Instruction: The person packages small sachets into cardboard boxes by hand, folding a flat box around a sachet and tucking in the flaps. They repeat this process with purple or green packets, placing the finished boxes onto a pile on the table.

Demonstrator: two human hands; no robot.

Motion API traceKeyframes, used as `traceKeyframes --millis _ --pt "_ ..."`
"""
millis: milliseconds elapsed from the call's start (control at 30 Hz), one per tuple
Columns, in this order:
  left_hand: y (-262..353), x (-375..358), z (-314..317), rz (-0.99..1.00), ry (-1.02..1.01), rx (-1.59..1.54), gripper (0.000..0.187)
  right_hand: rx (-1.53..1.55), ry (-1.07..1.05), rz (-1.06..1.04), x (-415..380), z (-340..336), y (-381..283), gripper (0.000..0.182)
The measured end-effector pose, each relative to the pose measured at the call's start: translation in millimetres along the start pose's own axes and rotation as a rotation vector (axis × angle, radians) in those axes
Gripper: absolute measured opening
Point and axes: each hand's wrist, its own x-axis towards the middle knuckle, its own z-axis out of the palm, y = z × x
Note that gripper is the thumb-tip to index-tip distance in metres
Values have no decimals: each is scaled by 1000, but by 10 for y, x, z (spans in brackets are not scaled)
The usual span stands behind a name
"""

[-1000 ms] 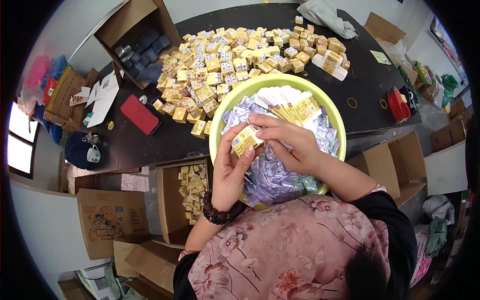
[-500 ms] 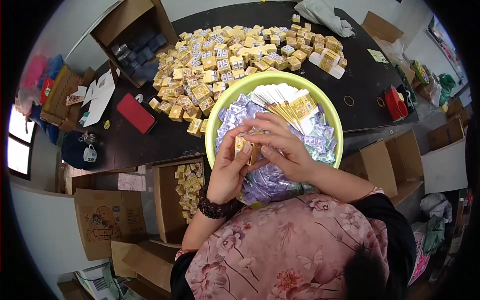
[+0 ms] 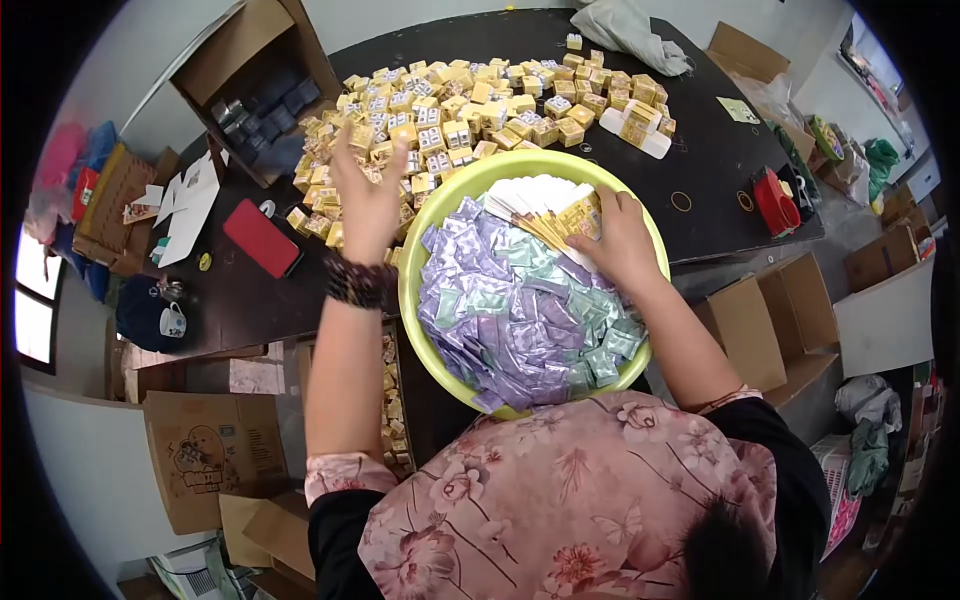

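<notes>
A yellow-green basin holds many small purple and green sachets. Across its far side lies a fan of flat, unfolded white-and-yellow cartons. My right hand has its thumb and fingers around the right end of this fan, pinching a flat carton. Over the near left part of a heap of small yellow boxes, my left hand is raised with fingers spread and nothing in it. A dark beaded bracelet circles the left wrist.
On the black table lie a red phone case, white papers and a red tape dispenser. An upright cardboard box stands at the back left. Open cartons stand right of the table, and a box of yellow pieces below it.
My hands have parted. The left, which held a small yellow box, has moved up and left to the heap and is empty. The right has moved to the fan of flat cartons.
</notes>
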Motion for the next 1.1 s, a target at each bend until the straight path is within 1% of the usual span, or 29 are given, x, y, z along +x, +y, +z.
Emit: traceKeyframes --millis 67,133,200,267,300,367,400,433,500,533,633,667,700,733,767,800,833,867,900,933,967,1000,1067,1100 --pt "350 -549 -3 15 -215 -143 67 5 -9 21 7 52 -16 76" --pt "570 -999 -56 202 -375 219 64 -38 17 -33 3 83 21 78" --pt "580 -1368 -85 207 -279 502 63 -20 4 -1 11 40 14 79" --pt "442 -1597 -139 34 -200 513 63 20 -4 35 5 -40 -55 80" --pt "349 -1680 -183 -33 -211 572 60 36 13 40 7 -49 -64 80" --pt "209 -1707 -299 -208 -243 556 55 40 48 36 -3 10 -29 77" --pt "133 -1700 -307 -246 -255 544 49 41 50 41 -5 3 -26 77" --pt "62 -1689 -331 -247 -260 547 49 33 76 16 -18 6 -31 76" --pt "-33 -1634 -339 -213 -278 260 48 6 163 -45 4 43 -24 73" --pt "54 -1625 -313 -245 -272 357 48 -14 207 -75 -28 75 -6 72" --pt "29 -1560 -282 -226 -282 383 51 -68 216 -115 -57 84 23 69" --pt "6 -1553 -293 -210 -293 372 51 -95 260 -142 -53 90 50 58" --pt "-30 -1525 -306 -189 -296 358 52 -97 256 -139 -68 60 55 58" --pt "-58 -1488 -343 -209 -350 421 52 -94 277 -113 -71 7 46 50" --pt "-26 -1504 -358 -209 -349 420 52 -91 299 -88 -55 -58 24 41" --pt "112 -1502 -396 12 -223 622 51 -91 301 -91 -64 -147 -27 41" --pt "281 -1483 -422 239 -83 817 50 271 223 5 -113 -263 -109 32" --pt "528 -1485 -418 217 -106 629 45 631 134 98 -198 -356 -197 24" --pt "594 -1541 -348 123 -209 294 42 840 154 27 -314 -394 -311 15" --pt "667 -1616 -266 24 -306 -42 38 936 124 -22 -423 -414 -417 14" --pt "960 -1682 -154 -279 -311 -554 34 1031 94 -72 -524 -406 -511 14" --pt "996 -1703 -95 -338 -324 -646 34 1158 60 -101 -604 -333 -596 14" --pt "962 -1685 -64 -449 -327 -786 36 1119 -138 24 -715 -414 -657 15" --pt "951 -1666 -76 -443 -321 -786 36 1264 -295 93 -720 -484 -632 16"
